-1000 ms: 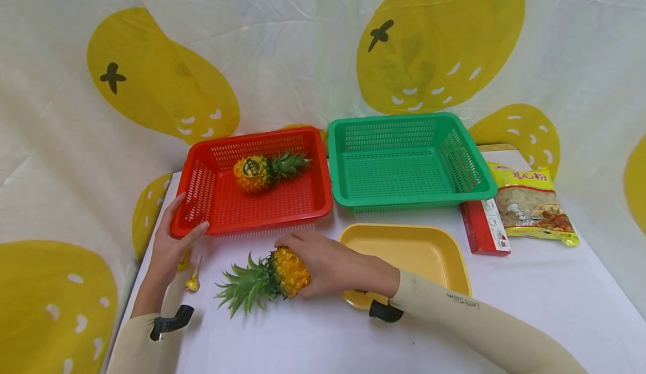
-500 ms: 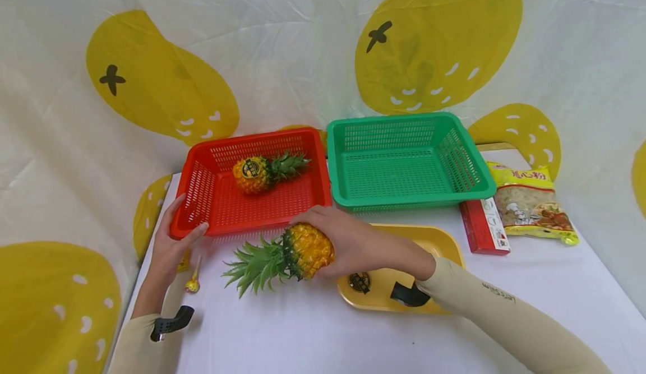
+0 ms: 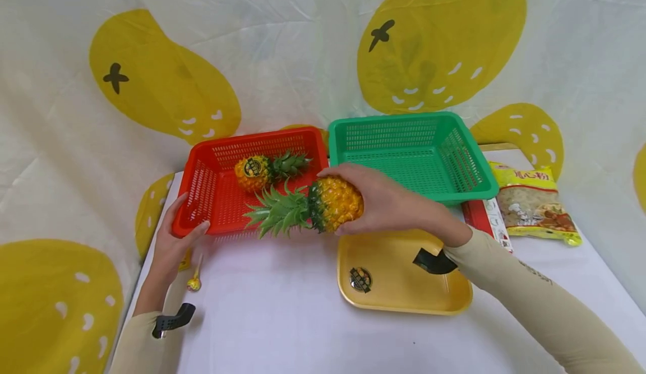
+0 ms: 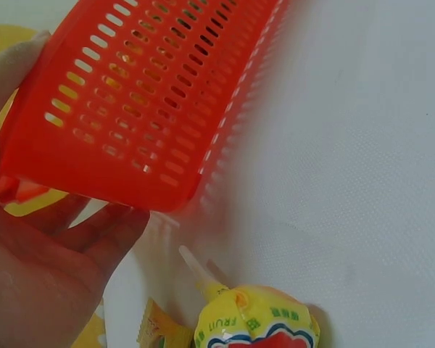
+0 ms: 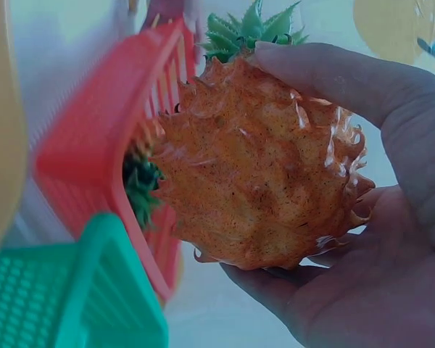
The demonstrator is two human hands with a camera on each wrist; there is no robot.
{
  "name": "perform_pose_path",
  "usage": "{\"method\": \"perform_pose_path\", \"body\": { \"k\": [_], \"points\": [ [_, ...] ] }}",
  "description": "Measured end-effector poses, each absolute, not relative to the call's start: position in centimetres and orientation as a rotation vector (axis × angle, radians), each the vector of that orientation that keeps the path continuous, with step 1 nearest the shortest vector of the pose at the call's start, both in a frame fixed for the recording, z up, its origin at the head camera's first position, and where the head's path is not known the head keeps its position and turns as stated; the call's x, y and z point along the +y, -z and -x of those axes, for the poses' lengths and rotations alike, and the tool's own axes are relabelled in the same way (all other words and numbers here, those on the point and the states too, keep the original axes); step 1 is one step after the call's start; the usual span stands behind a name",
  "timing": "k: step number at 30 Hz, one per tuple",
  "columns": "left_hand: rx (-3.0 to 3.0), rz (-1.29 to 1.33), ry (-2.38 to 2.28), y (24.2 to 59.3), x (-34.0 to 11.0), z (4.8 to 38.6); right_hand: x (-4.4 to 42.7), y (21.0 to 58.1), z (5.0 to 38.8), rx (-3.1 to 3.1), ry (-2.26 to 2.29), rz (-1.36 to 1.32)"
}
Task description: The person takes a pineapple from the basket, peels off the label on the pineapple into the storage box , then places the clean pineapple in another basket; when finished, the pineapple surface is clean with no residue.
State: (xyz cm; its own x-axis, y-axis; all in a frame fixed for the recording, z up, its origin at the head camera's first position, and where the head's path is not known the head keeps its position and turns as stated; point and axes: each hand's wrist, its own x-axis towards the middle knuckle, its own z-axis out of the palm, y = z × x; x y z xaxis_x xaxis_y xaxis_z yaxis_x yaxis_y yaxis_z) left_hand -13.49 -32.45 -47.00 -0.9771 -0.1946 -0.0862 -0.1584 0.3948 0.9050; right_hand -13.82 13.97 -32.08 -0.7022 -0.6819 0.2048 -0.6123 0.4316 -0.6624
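My right hand (image 3: 388,200) grips a pineapple (image 3: 337,203) by its body, in the air at the red basket's front right. Its leafy crown points left, over the basket's front rim. In the right wrist view the thumb (image 5: 326,76) lies along one side of the orange fruit, fingers on the other. My left hand (image 3: 169,245) holds the front left corner of the red basket (image 3: 222,229), thumb at the front and fingers at the left side. Inside that basket lies another pineapple (image 3: 252,180) with a round dark label.
A green basket (image 3: 393,119) stands right of the red one. Before it sits a yellow tray (image 3: 404,278) with a dark sticker. A lollipop (image 3: 194,281) and a small yellow packet (image 3: 185,261) lie near my left wrist. Far right are a food bag (image 3: 537,206) and a red box (image 3: 476,217).
The pineapple in my right hand has risen off the table and moved right and away from me, toward the baskets. My left hand has stayed at the red basket's corner.
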Motion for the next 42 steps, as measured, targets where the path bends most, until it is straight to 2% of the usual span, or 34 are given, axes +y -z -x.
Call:
{"method": "perform_pose_path", "body": {
  "k": [24,42],
  "points": [
    [-2.566,-0.336,1.720,46.7,-32.4,13.3,22.5,28.3,20.2,2.723,1.089,0.644],
    [-2.538,-0.374,1.732,46.8,-32.4,13.5,28.5,31.3,25.1,2.552,1.163,0.411]
  ]
}}
